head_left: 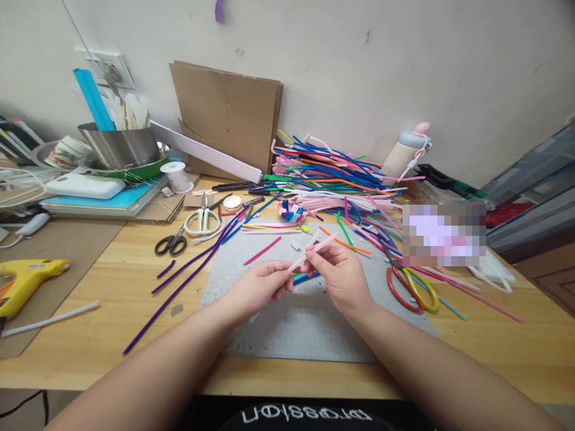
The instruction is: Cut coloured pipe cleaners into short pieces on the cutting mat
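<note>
Above the grey cutting mat (278, 329) my two hands hold a short pale pink pipe cleaner (324, 242) between them. The fingers of my left hand (265, 284) pinch its lower left end. My right hand (342, 275) grips it nearer the upper right end, which sticks out past the fingertips. Blue and green pipe cleaners (304, 279) lie on the mat just under my hands, partly hidden. A magenta piece (263, 250) rests on the mat to the left. Behind my hands sits a small striped coil of pipe cleaners (291, 211).
A heap of coloured pipe cleaners (332, 173) lies against the wall. Red-and-yellow-handled scissors (411, 290) are at right; white (203, 220) and black (171, 243) scissors lie at left beside long purple pipe cleaners (179, 287). A yellow glue gun (31, 281) is far left.
</note>
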A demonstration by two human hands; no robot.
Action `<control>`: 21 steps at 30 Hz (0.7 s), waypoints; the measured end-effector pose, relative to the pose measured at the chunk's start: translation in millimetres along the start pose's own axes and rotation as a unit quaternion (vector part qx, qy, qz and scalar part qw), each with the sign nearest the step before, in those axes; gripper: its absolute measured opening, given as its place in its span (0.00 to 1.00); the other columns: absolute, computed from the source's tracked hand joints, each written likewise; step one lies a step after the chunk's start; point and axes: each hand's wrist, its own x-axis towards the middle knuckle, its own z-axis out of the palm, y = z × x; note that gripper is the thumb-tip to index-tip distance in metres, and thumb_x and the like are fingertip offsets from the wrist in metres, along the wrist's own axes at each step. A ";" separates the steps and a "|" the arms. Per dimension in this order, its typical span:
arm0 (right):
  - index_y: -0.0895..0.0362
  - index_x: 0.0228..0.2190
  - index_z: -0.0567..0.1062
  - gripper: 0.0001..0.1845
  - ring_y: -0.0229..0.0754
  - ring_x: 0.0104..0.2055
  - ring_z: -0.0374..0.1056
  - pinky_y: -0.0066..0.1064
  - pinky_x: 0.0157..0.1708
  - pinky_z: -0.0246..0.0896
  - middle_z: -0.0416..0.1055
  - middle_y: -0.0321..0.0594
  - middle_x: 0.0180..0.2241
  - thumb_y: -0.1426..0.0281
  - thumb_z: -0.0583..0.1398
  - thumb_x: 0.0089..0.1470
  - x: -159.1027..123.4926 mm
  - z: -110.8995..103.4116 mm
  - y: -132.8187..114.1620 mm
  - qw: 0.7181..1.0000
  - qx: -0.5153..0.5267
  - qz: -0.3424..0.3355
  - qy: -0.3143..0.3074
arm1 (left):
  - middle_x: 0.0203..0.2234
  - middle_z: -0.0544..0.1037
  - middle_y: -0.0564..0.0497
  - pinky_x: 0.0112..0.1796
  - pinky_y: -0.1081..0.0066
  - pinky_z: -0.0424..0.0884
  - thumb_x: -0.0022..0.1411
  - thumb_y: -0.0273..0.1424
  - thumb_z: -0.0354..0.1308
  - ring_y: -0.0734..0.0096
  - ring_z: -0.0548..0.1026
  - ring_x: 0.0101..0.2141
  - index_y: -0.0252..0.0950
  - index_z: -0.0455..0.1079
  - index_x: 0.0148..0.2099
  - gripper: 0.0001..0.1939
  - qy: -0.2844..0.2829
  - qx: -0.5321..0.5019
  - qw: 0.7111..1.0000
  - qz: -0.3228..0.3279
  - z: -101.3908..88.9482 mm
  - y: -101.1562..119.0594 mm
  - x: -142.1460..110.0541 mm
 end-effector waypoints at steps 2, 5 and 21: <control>0.58 0.28 0.73 0.11 0.35 0.23 0.68 0.26 0.25 0.65 0.72 0.35 0.21 0.63 0.65 0.47 0.4 0.1 -0.5 1.000 -0.003 0.000 0.003 | 0.20 0.67 0.56 0.21 0.75 0.50 0.54 0.35 0.52 0.80 0.57 0.19 0.34 0.70 0.30 0.10 0.009 -0.027 1.000 -0.007 0.3 -1.1 -0.1; 0.58 0.28 0.73 0.11 0.34 0.22 0.67 0.26 0.24 0.65 0.72 0.35 0.21 0.62 0.65 0.47 1.2 -0.1 -1.2 1.000 -0.004 0.001 0.010 | 0.22 0.70 0.54 0.21 0.75 0.50 0.55 0.37 0.52 0.80 0.57 0.19 0.33 0.72 0.37 0.13 0.014 -0.081 0.996 -0.019 0.3 -3.3 0.0; 0.58 0.28 0.73 0.13 0.37 0.22 0.69 0.28 0.24 0.65 0.73 0.36 0.20 0.61 0.65 0.46 1.7 -0.1 1.2 1.000 -0.009 0.022 0.010 | 0.18 0.61 0.58 0.21 0.76 0.50 0.58 0.36 0.50 0.79 0.55 0.19 0.35 0.65 0.28 0.11 -0.020 0.041 0.999 0.002 -1.5 -2.3 -2.2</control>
